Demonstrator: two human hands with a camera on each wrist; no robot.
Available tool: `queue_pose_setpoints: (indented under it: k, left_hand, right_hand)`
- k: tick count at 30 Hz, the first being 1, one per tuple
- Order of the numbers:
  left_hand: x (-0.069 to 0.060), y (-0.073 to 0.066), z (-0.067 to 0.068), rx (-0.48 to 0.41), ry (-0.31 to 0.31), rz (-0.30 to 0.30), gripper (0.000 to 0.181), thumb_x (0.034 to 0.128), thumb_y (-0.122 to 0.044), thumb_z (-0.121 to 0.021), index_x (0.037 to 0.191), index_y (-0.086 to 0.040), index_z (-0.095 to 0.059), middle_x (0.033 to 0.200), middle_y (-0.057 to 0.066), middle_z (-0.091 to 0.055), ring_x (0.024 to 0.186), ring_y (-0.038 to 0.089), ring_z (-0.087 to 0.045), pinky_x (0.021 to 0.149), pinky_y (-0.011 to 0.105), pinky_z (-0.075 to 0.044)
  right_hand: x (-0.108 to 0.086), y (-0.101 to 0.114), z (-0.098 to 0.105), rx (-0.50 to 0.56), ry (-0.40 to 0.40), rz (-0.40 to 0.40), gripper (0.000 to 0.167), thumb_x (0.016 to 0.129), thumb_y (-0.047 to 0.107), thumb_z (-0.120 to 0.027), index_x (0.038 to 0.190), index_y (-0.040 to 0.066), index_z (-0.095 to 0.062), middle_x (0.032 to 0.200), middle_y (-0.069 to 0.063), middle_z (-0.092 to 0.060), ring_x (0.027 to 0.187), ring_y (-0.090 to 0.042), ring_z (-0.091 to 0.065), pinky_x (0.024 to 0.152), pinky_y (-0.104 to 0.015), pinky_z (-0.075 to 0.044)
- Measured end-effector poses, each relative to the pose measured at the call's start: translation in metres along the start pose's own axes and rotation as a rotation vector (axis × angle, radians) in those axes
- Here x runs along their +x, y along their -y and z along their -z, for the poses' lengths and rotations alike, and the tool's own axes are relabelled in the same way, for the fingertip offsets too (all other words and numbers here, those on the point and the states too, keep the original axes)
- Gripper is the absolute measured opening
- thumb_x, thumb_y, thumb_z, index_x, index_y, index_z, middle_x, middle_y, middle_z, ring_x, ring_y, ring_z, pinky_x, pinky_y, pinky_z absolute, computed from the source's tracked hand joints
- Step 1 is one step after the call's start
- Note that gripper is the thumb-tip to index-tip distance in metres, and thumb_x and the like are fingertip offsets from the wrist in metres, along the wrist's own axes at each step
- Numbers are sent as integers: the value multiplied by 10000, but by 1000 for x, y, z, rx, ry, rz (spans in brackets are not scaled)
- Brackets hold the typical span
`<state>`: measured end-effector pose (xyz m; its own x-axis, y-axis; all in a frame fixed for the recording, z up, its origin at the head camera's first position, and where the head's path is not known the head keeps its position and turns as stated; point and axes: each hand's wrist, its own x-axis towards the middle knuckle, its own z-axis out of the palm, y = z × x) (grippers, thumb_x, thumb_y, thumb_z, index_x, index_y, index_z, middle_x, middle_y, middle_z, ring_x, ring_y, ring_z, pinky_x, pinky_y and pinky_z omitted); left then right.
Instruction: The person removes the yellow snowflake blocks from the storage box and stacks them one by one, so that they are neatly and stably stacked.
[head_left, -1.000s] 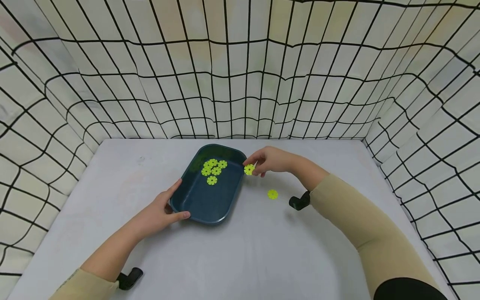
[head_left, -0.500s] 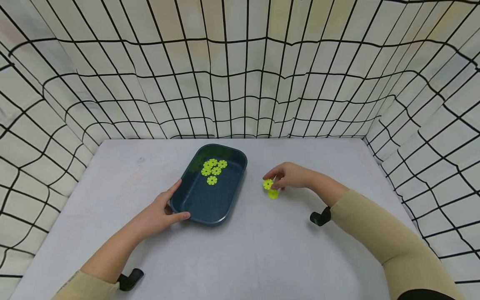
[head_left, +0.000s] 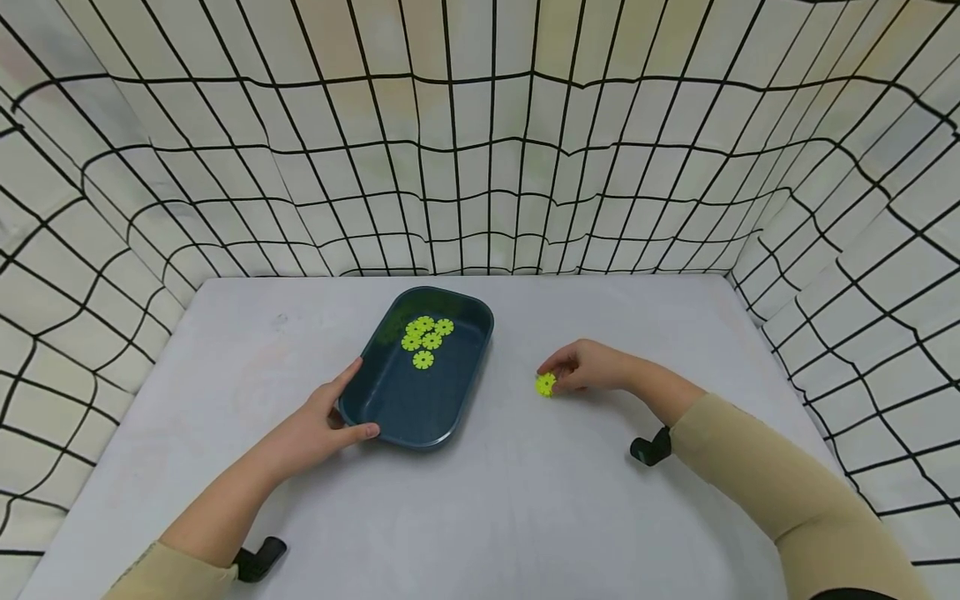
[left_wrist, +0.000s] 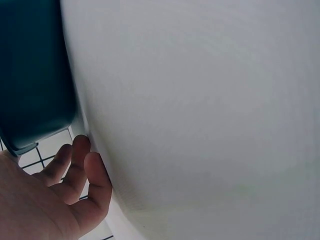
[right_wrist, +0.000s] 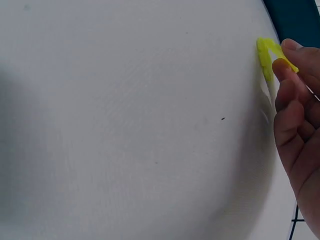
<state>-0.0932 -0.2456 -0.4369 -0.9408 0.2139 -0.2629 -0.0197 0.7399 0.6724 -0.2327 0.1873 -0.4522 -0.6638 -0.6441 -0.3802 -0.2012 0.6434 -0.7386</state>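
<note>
A dark blue-green tray (head_left: pixel 405 408) stands left of the table's middle, with several yellow-green notched discs (head_left: pixel 423 360) inside it. My left hand (head_left: pixel 318 425) holds the tray's near left corner, thumb and index finger at the rim. In the left wrist view, the other fingers (left_wrist: pixel 75 175) are loosely bent below the tray's side. Right of the tray, my right hand (head_left: pixel 588 367) pinches a notched disc (head_left: pixel 546 384) low over the table. The right wrist view shows yellow-green pieces (right_wrist: pixel 263 57) at two angles by the fingertips, seemingly one disc against another; their contact is partly hidden.
The table (head_left: pixel 480 517) has a white cover. Behind it and at both sides hangs black netting (head_left: pixel 491 150) before pale walls. A black bracket sticks out at each wrist, the left one (head_left: pixel 261 558) and the right one (head_left: pixel 651 447).
My right hand has moved from the tray's right rim toward the right and nearer, taking its disc down to the loose disc on the table. The left hand and tray stay put.
</note>
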Motion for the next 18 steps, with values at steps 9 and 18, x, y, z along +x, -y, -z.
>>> queue_pose_setpoints:
  k: [9,18]
  left_hand:
    - [0,-1,-1,-8,3,2,1069,867,-520,-723,1612,-225,-16,1482,275,-271,1019,292,-533,822,413,-472]
    - [-1,0,0,4,0,-6,1060,873,-511,-721,1612,-215,-20,1451,265,-301,977,272,-522,786,390,-464]
  right_hand:
    - [-3,-5,0,-17,-6,17,319,881,141,-748,1197,152,-697,929,-4,-618,851,-182,-531,738,-310,-443]
    - [-3,-5,0,-52,-15,48,340,878,148,-755,1209,156,-676,907,13,-634,803,-177,-539,734,-308,-444]
